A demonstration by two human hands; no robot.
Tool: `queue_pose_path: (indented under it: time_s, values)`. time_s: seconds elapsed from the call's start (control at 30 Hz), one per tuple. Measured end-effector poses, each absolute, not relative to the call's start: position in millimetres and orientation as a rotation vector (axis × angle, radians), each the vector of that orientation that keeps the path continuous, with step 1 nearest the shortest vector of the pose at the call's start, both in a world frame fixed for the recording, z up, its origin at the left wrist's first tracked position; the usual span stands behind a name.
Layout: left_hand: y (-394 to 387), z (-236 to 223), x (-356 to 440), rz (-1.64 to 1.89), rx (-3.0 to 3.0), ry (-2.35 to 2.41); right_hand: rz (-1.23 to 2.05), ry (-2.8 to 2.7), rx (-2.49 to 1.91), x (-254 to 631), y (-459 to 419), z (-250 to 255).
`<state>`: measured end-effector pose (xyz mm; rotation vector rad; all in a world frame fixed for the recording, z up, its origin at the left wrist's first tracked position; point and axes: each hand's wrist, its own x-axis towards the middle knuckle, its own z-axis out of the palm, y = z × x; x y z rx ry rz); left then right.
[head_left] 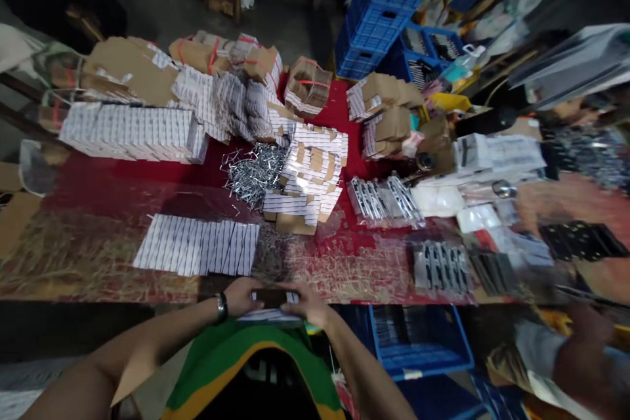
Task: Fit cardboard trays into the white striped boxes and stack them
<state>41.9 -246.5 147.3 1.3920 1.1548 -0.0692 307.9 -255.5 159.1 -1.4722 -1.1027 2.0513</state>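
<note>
Left hand (pixel 241 296) and right hand (pixel 309 306) face each other at the near edge of the table (pixel 354 269), each partly closed on one end of a small striped carton (pixel 273 317). It lies between the two hands, close against the green part of the wearer's garment (pixel 216 357). The thumbs reach over its upper side; the fingers beneath are largely hidden, as is the carton's underside. Between the thumbs shows a dark brown patch, too dim to tell whether it is a flap or the inside.

Just ahead of the left hand and to its left lies a row of striped cartons (pixel 197 245). Farther ahead, between the lines of the two hands, is a heap of metal pieces (pixel 256 174), so tangled that single shapes are hard to pick out. Flat striped cartons (pixel 315 167) overlap beside it, ahead of the right hand, partly covering one another. Well to the right of the right hand lie bagged metal parts (pixel 443 269), their details veiled by plastic; below them a blue crate (pixel 423 348) is partly hidden under the table, and beyond it a co-worker's arm (pixel 583 348) is blurred
</note>
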Motion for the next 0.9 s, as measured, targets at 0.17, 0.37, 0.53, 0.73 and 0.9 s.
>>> queue_pose_path:
  time_s: [0.17,0.37,0.53,0.73,0.9]
  values:
    - [-239.4,141.0,10.5,0.059,1.261,0.789,2.192,-0.62,-1.371,296.1,-277.0,173.9]
    - [-211.3,145.8,38.1,-0.239,1.361,0.922,2.217,-0.931,-1.57,305.8,-276.5,158.3]
    - [-210.1,149.5,79.5,-0.351,1.505,1.247,1.761,-0.982,-1.918,328.4,-249.0,137.7]
    - [-175.9,153.3,126.6,0.066,1.48,1.545,1.736,-0.628,-1.488,335.5,-189.3,142.7]
    - [-59.6,125.7,94.7,0.208,1.502,2.153,1.26,-2.057,-1.845,363.0,-130.5,127.9]
